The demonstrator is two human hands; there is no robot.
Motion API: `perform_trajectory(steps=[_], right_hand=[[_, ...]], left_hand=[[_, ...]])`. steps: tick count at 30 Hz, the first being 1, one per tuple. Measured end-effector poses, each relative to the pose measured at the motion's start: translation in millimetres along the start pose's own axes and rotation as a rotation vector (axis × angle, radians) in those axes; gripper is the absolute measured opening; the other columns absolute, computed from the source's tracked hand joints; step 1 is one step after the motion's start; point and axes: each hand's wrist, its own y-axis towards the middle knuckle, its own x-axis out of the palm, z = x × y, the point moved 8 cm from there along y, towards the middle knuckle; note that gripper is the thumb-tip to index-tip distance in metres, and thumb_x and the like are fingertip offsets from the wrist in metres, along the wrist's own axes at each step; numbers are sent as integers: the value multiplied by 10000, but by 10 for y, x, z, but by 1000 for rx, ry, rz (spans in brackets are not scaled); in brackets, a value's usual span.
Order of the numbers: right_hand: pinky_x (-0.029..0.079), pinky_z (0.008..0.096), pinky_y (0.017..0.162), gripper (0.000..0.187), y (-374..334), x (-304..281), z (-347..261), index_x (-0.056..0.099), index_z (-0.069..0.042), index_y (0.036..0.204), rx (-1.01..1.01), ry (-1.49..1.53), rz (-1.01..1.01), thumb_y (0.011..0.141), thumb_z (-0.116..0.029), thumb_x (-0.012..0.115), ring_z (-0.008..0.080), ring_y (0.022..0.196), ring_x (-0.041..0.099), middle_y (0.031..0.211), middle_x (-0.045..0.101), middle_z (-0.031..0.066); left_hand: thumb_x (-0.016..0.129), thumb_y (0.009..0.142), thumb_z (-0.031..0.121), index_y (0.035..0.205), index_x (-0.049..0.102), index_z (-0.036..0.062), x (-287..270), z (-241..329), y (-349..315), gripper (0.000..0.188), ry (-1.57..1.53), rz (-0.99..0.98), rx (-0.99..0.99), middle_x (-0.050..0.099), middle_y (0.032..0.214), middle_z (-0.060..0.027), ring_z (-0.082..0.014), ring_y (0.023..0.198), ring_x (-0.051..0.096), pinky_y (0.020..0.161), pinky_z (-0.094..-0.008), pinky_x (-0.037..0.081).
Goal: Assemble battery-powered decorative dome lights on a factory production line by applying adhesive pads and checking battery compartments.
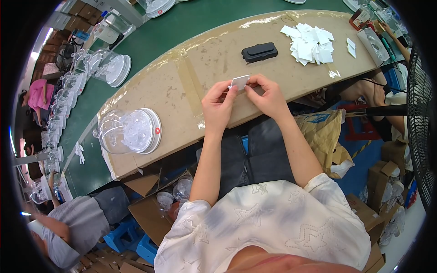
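Observation:
Just above the near edge of the cardboard-covered table, a small white square card (240,82) is held upright between my two hands. My left hand (217,105) pinches its left side between thumb and fingers. The right side is gripped by the fingertips of my right hand (268,96). Beyond my right hand lies a loose pile of similar white cards (311,44), with a few more cards (351,47) set apart to its right. A black oblong case (259,53) lies between my hands and the pile.
A clear dome on a white round base (152,132) lies on its side at the left of the brown tabletop (168,95). More clear domes (109,68) line the green surface (159,41). A black fan (421,123) stands at far right. Another person (79,227) is at lower left.

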Motion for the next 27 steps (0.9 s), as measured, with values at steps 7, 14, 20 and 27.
perform_trajectory(steps=[7, 14, 20, 27], right_hand=[[479, 234, 763, 119, -15, -15, 53, 634, 7, 988, 71, 31, 41, 875, -24, 615, 77, 820, 584, 866, 637, 10], [477, 232, 762, 131, -14, -71, 104, 639, 8, 999, 92, 79, 82, 876, -36, 635, 75, 827, 584, 876, 647, 6], [474, 228, 766, 94, 21, -13, -46, 655, 27, 963, 16, 107, -51, 894, -35, 637, 80, 864, 583, 973, 661, 38], [462, 229, 771, 85, 14, -38, 99, 658, 32, 930, 81, 189, -72, 906, -46, 633, 75, 875, 574, 981, 662, 33]], left_hand=[[683, 879, 34, 1016, 696, -6, 29, 15, 5, 143, 9, -26, 8, 653, 928, -19, -50, 751, 565, 650, -188, 451], [640, 917, 48, 1005, 677, -7, 34, 19, 8, 111, 37, -26, 10, 653, 922, -19, -65, 801, 583, 692, -204, 473], [582, 970, 116, 1054, 660, -11, -39, 3, -11, 171, -19, 19, -38, 661, 916, -27, -77, 800, 590, 687, -221, 483], [616, 943, 82, 1118, 633, 0, 22, 23, -4, 193, -41, 2, -85, 637, 921, -3, -56, 817, 563, 717, -208, 467]])
